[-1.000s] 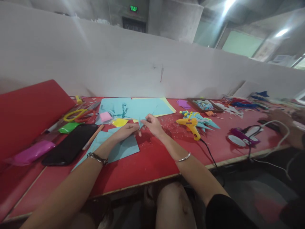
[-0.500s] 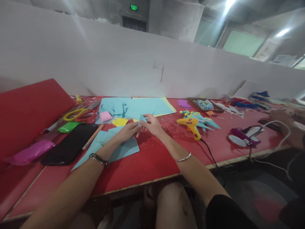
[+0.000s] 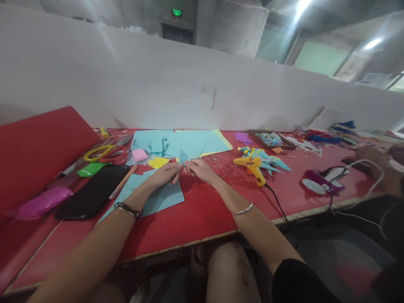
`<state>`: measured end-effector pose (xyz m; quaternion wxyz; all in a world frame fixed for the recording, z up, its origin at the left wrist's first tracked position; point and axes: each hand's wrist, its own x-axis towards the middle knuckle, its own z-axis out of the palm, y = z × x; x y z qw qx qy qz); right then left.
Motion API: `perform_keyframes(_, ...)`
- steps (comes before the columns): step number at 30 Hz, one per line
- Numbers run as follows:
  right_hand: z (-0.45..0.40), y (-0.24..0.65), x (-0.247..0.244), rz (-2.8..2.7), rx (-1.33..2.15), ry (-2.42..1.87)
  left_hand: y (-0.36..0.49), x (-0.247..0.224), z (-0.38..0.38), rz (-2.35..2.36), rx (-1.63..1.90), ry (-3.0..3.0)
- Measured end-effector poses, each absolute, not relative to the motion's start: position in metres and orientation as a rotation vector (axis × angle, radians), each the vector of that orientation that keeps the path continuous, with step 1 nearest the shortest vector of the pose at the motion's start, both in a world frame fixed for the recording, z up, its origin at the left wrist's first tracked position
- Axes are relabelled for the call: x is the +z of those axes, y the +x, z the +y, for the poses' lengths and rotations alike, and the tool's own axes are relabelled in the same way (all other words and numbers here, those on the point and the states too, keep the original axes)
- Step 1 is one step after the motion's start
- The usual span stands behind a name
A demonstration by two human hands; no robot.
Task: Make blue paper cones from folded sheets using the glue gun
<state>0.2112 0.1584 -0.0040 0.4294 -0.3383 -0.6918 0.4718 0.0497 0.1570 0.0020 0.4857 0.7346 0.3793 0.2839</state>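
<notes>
Between my two hands, a small folded piece of light-blue paper (image 3: 183, 157) stands up with its pointed tip upward. My left hand (image 3: 167, 173) pinches its lower left side between thumb and fingers. From the right, my right hand (image 3: 202, 169) grips its lower edge, the fingers partly covering it. Beneath my left hand and forearm lie light-blue paper sheets (image 3: 167, 198) on the red table (image 3: 202, 214). Behind the hands, larger light-blue sheets (image 3: 202, 141) rest over yellow paper, with a small yellow piece (image 3: 158, 162) just beyond my left hand.
A yellow glue gun (image 3: 254, 166) lies to the right by blue paper spikes (image 3: 274, 162). Leftward are a black phone (image 3: 93, 191), scissors (image 3: 99, 152) and green (image 3: 91, 169) and magenta packets (image 3: 44, 203). A brown tray (image 3: 285, 144) and purple device (image 3: 322, 183) sit farther right, near another person's hand (image 3: 374, 162).
The right hand has shifted slightly down, its fingers now at the paper's lower edge. The folded paper has moved slightly left and its pointed face shows more fully.
</notes>
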Motion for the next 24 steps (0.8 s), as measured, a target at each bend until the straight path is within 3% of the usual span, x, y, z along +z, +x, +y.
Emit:
perform_keyframes(7, 0.156, 0.215, 0.0, -1.841, 1.191, -0.765, 0.045, 0.005, 0.158, 0.88, 0.616, 1.903)
perform_keyframes(16, 0.15, 0.214, 0.002, -1.806, 1.306, -0.815, 0.055, 0.003, 0.158, 1.21, 0.944, 2.051)
perform_keyframes(24, 0.151, 0.215, 0.003, -1.837, 1.294, -0.85, 0.06, 0.006, 0.152, 1.238, 0.997, 2.058)
